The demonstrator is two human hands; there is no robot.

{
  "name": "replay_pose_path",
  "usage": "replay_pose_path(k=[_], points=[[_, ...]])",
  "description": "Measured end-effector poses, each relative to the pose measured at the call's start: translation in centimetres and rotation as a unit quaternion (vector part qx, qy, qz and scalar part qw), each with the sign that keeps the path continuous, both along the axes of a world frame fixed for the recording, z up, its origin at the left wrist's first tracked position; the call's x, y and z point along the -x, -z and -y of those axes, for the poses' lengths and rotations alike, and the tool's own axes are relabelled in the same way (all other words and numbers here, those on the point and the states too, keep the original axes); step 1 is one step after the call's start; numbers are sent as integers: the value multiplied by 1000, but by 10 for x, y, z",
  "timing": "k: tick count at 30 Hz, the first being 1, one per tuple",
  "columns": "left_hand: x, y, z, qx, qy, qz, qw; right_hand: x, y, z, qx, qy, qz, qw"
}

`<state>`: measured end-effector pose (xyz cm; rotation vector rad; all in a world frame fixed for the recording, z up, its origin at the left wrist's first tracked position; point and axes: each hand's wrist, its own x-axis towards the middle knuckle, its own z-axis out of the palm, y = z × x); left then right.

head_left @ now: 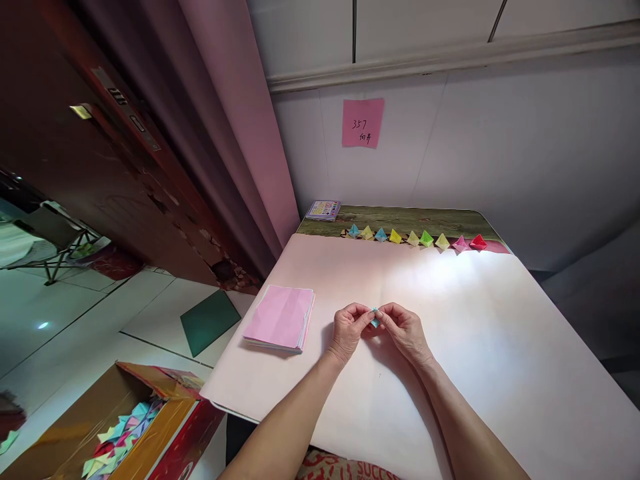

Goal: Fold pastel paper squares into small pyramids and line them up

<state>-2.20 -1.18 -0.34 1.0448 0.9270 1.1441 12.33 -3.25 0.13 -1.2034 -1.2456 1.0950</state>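
Observation:
Between my two hands, above the middle of the table, is a small folded piece of light blue origami paper (375,319). My left hand (350,327) pinches its left side between thumb and fingers. On the opposite side my right hand (404,328) grips it in the same way, thumbs almost meeting. Most of the folded paper is covered by the fingertips. To the left of my left hand lies a stack of square paper (280,317), a pink sheet on top. Along the table's far side stands a row of several small folded paper pieces (413,238) in blue, yellow, green, pink and red.
A small pack of printed cards (323,211) sits at the far left table corner. A pink note (363,123) is stuck to the wall. On the floor at left, an open cardboard box (65,427) holds many folded papers, near a green panel (210,323).

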Motion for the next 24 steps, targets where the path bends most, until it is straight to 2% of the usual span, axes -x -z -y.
replay_pose_path(k=[6, 9, 13, 20, 24], points=[[-3, 5, 0, -2, -23, -17, 1000, 9, 1, 2, -5, 45, 36, 998], [-2, 4, 0, -5, -23, -8, 1000, 12, -1, 2, 1, 63, -20, 998], [2, 0, -1, 1, 8, 36, 999, 11, 0, 1, 25, 49, -91, 994], [5, -4, 0, 5, 26, 40, 999, 12, 1, 2, 12, 37, -83, 996], [4, -5, 1, 15, 16, 43, 999, 11, 0, 3, 40, 20, -64, 997]])
